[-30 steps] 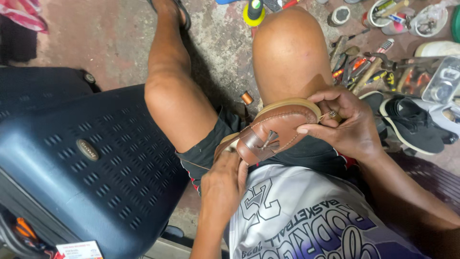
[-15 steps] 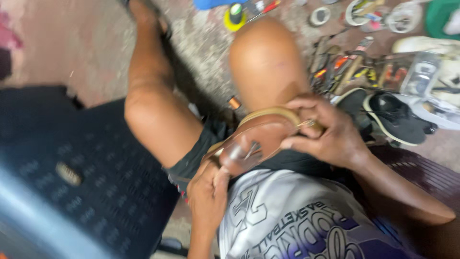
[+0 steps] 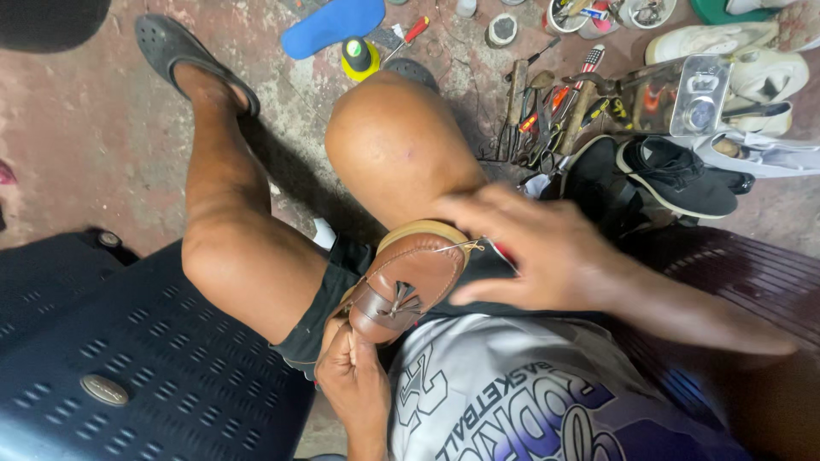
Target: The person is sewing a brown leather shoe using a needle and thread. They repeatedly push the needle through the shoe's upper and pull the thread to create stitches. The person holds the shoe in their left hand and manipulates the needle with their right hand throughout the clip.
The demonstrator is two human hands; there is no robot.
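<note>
A brown leather loafer with a tassel (image 3: 408,282) rests on my lap between my thighs, toe pointing away. My left hand (image 3: 352,380) grips its heel end from below. My right hand (image 3: 534,248) hovers just right of the toe, fingers spread and blurred, beside a thin metal needle or awl (image 3: 457,248) that sticks out of the shoe's upper near the sole. Whether the fingers pinch a thread I cannot tell.
A dark blue hard suitcase (image 3: 111,358) lies at the left. On the floor ahead lie several hand tools (image 3: 555,107), a black sneaker (image 3: 675,175), white shoes (image 3: 735,51), a blue insole (image 3: 333,24), a yellow-based bottle (image 3: 359,58) and small tubs.
The camera has tilted so more floor shows. My right hand has let go of the loafer's toe and pulled off to the right, leaving the needle in the leather.
</note>
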